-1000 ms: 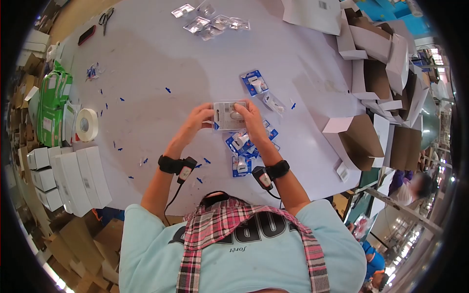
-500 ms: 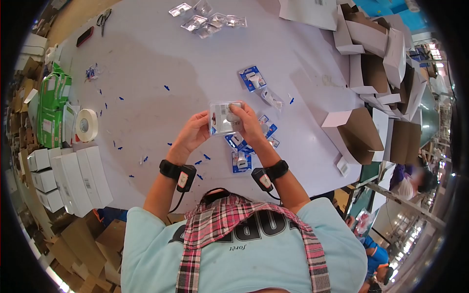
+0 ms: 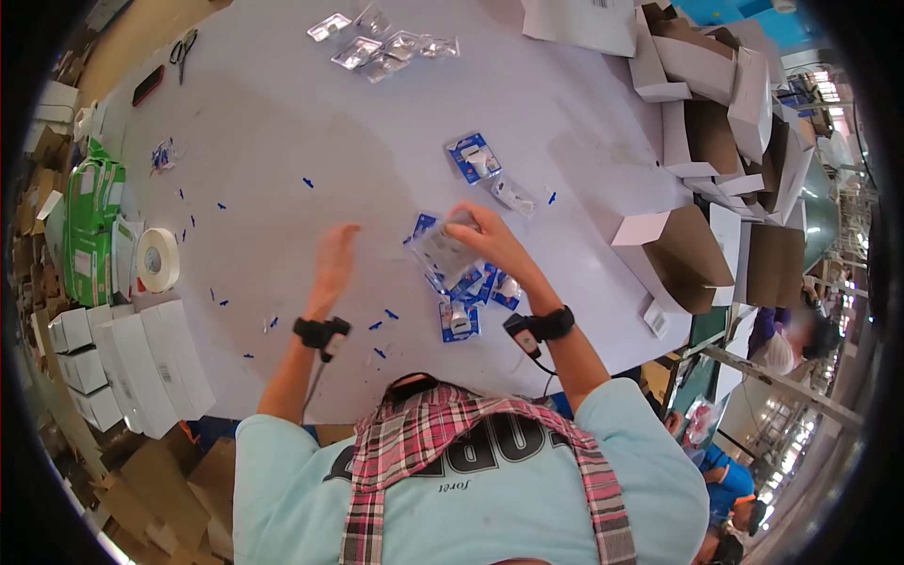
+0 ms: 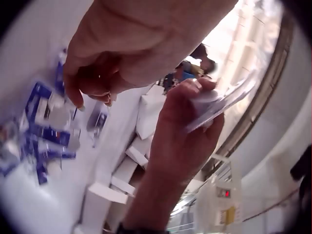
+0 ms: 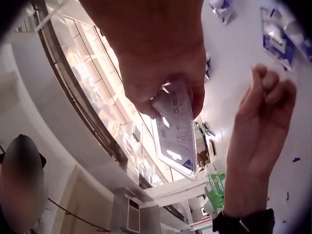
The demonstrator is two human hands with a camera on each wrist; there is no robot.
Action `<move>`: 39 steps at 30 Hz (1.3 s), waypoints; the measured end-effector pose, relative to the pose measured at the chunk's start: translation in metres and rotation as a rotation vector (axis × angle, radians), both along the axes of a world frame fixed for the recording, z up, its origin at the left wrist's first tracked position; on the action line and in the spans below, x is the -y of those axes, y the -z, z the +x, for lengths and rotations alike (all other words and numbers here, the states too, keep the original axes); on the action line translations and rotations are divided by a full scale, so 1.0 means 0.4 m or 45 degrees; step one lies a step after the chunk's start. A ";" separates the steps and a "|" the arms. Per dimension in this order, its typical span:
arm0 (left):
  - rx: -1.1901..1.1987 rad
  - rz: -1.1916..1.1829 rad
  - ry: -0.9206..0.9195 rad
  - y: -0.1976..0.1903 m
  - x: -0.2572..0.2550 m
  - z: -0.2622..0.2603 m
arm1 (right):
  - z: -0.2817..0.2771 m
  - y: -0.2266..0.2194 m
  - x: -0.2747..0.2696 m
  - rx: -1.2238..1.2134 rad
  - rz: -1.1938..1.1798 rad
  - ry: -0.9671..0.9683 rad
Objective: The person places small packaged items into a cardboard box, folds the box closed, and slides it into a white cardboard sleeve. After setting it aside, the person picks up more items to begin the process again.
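My right hand (image 3: 490,235) grips a clear blister pack (image 3: 443,252) by one end, above several other packs. In the right wrist view, the gripped pack (image 5: 175,126) shows a printed back, a hang hole and a blue corner. My left hand (image 3: 334,259) is off to the left, blurred and apart from the pack. The right wrist view shows the left hand (image 5: 261,117) with loosely curled fingers and nothing visible in them. Under the held pack lie blue-and-white blister packs (image 3: 459,320). Another blue pack (image 3: 474,157) and a clear pack (image 3: 512,197) lie beyond them.
Small blue plastic bits (image 3: 308,183) are scattered over the table (image 3: 254,122). Clear packs (image 3: 358,53) lie at the far side, near scissors (image 3: 184,55) and a phone (image 3: 148,86). A tape roll (image 3: 157,260) and white boxes (image 3: 132,363) stand left; open cartons (image 3: 678,259) stand right.
Both hands held the pack earlier. The left hand has let go and moved left, while the right hand keeps the pack, now tilted. The head view has shifted slightly.
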State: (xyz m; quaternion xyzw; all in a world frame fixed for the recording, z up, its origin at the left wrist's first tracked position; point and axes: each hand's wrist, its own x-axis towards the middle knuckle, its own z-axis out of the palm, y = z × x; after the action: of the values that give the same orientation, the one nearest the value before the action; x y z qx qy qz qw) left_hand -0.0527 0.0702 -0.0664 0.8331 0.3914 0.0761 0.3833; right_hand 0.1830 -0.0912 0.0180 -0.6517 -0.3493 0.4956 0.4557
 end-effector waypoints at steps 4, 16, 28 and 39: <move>-0.334 0.538 -0.216 0.011 -0.141 -0.076 | 0.084 0.037 0.056 0.589 -0.135 -0.624; -0.104 0.391 -0.569 0.033 -0.225 -0.096 | 0.397 0.245 -0.525 1.486 0.259 0.275; 0.162 0.032 -0.529 -0.073 -0.153 0.004 | 0.284 0.212 -0.335 0.304 0.199 0.518; 0.656 -0.892 -0.180 -0.215 -0.012 0.138 | -0.057 0.032 -0.031 -0.935 0.309 0.390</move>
State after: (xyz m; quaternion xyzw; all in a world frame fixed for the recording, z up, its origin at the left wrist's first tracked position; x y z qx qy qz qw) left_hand 0.0024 0.0748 0.0195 0.5778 0.3413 0.1703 0.7215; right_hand 0.1603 -0.0788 0.0052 -0.4178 -0.1183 0.5767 0.6920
